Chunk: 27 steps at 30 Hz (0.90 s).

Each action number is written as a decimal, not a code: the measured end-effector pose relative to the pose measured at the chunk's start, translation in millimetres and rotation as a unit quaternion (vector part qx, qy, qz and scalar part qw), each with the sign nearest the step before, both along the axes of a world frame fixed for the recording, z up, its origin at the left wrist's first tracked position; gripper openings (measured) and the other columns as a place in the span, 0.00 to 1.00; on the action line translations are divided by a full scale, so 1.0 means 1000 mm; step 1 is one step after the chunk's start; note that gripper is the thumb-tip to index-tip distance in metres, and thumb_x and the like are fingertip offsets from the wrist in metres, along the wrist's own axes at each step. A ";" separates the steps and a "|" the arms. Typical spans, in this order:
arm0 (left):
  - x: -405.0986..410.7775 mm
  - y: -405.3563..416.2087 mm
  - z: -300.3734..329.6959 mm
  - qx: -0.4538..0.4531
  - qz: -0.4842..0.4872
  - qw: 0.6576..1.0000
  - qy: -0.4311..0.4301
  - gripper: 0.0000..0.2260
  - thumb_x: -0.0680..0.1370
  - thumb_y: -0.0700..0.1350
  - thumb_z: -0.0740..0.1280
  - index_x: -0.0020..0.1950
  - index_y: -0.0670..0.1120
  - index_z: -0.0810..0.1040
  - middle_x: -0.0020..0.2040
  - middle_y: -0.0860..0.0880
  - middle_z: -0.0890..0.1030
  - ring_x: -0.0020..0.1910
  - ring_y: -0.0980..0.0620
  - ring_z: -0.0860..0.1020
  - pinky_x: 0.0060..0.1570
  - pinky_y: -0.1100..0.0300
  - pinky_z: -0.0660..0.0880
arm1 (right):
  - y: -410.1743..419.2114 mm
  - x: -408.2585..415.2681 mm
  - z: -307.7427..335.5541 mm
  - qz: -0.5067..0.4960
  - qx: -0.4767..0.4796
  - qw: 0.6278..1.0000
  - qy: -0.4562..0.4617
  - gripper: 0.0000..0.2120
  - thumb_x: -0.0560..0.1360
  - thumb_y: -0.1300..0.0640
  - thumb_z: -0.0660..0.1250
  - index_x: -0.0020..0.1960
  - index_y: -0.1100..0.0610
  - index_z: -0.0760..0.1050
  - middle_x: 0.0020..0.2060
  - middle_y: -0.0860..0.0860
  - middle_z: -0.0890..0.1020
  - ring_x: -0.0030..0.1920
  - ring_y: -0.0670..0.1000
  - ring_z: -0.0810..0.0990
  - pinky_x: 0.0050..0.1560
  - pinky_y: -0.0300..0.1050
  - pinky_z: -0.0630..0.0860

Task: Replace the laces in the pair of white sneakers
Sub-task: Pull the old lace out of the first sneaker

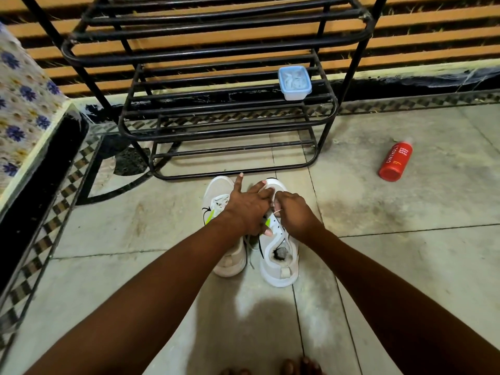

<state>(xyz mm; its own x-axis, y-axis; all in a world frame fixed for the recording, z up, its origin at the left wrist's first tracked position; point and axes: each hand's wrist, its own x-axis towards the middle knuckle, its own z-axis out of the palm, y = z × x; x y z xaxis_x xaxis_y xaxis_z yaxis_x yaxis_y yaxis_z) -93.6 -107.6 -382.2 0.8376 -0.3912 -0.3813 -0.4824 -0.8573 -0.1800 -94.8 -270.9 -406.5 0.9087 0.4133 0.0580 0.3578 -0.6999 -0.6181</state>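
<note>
Working a lace through the right sneaker at 12 o'clock on the floor: right hand pinching it, left hand spread, steadying. Next, probably threading another eyelet.

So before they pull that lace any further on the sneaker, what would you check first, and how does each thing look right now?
1. Right hand pinches the lace: ok.
2. Left hand steadies the right sneaker: ok, it rests across the front.
3. Lace free of the eyelets: cannot tell, the hands cover them.
4. Left sneaker standing close by: ok, lace in place.
5. New laces at hand: cannot tell; the lidded container on the rack holds something white.
6. Red bottle out of the way: ok.
</note>
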 end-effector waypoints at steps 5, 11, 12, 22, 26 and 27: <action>-0.002 0.000 0.003 -0.012 0.025 1.000 0.008 0.39 0.77 0.66 0.67 0.82 0.48 0.60 0.84 0.53 0.54 0.83 0.52 0.50 0.75 0.26 0.40 | -0.003 -0.010 -0.006 -0.134 0.158 0.978 0.028 0.13 0.66 0.74 0.62 0.39 0.58 0.75 0.34 0.51 0.81 0.38 0.51 0.80 0.39 0.36 0.73; -0.003 0.001 0.002 -0.019 0.030 0.999 0.013 0.40 0.77 0.67 0.67 0.82 0.48 0.59 0.84 0.54 0.54 0.83 0.51 0.50 0.74 0.25 0.40 | -0.001 -0.003 -0.021 -0.201 0.269 0.938 0.092 0.12 0.69 0.72 0.69 0.41 0.55 0.78 0.36 0.47 0.82 0.39 0.47 0.80 0.46 0.41 0.77; -0.004 0.001 0.002 -0.020 0.032 0.999 0.015 0.40 0.77 0.67 0.67 0.82 0.48 0.59 0.84 0.54 0.54 0.83 0.51 0.49 0.74 0.25 0.40 | -0.002 -0.001 -0.019 -0.215 0.314 0.915 0.134 0.12 0.70 0.74 0.68 0.42 0.58 0.78 0.35 0.47 0.81 0.37 0.45 0.79 0.43 0.40 0.77; -0.002 0.001 -0.003 -0.009 0.029 1.000 0.009 0.39 0.77 0.67 0.67 0.82 0.50 0.60 0.84 0.54 0.54 0.84 0.50 0.49 0.73 0.24 0.38 | -0.023 0.025 -0.009 0.035 0.028 0.998 0.045 0.05 0.72 0.64 0.69 0.41 0.54 0.79 0.38 0.44 0.80 0.43 0.41 0.72 0.54 0.47 0.72; -0.001 0.000 -0.004 -0.003 0.036 0.999 0.012 0.39 0.77 0.67 0.66 0.83 0.51 0.59 0.84 0.55 0.52 0.84 0.49 0.47 0.71 0.24 0.36 | -0.017 0.035 -0.007 0.081 -0.172 0.982 -0.001 0.06 0.76 0.60 0.63 0.47 0.49 0.75 0.45 0.45 0.73 0.51 0.51 0.64 0.53 0.51 0.70; -0.002 0.000 -0.005 -0.003 0.039 0.999 0.014 0.39 0.77 0.67 0.66 0.82 0.51 0.59 0.84 0.55 0.52 0.84 0.49 0.48 0.71 0.24 0.36 | -0.016 0.034 -0.006 0.059 -0.154 0.986 0.015 0.06 0.77 0.61 0.63 0.47 0.51 0.75 0.43 0.44 0.73 0.51 0.50 0.64 0.56 0.50 0.69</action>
